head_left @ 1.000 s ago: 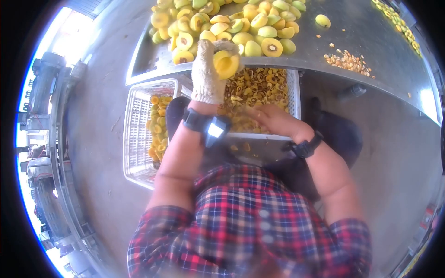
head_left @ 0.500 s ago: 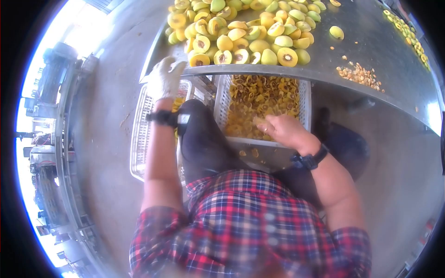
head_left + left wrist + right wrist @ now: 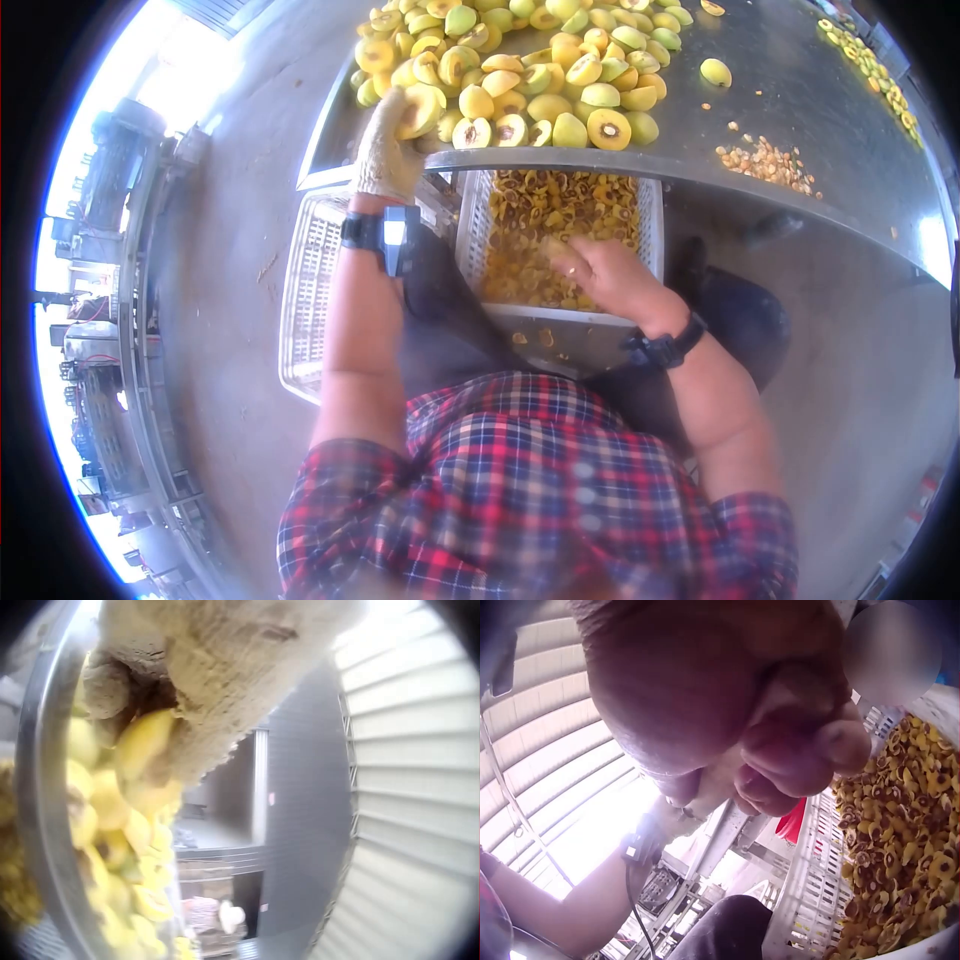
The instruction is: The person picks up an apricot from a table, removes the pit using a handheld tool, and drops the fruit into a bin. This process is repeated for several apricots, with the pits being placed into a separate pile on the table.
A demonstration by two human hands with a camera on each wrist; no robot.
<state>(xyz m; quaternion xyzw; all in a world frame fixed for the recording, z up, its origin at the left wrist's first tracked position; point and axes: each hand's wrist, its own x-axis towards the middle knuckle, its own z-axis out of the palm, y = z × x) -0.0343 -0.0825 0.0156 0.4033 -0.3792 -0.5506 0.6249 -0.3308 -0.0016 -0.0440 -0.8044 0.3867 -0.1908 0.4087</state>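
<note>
And there it was: the left hand in its off-white, rough fabric glove [image 3: 383, 165] had its grip spread fairly wide round a rounded yellow cut fruit [image 3: 422, 110], right at the near edge of the grey metal table [image 3: 800, 95], beside a heap of yellow-green halved fruits [image 3: 568, 130]! Over the white slatted plastic crate [image 3: 651, 235] of yellow-brown cut pieces [image 3: 520, 200], the bare right hand [image 3: 625, 282] hung with its fingers curled in; whether they pinched anything, I couldn't tell.
</note>
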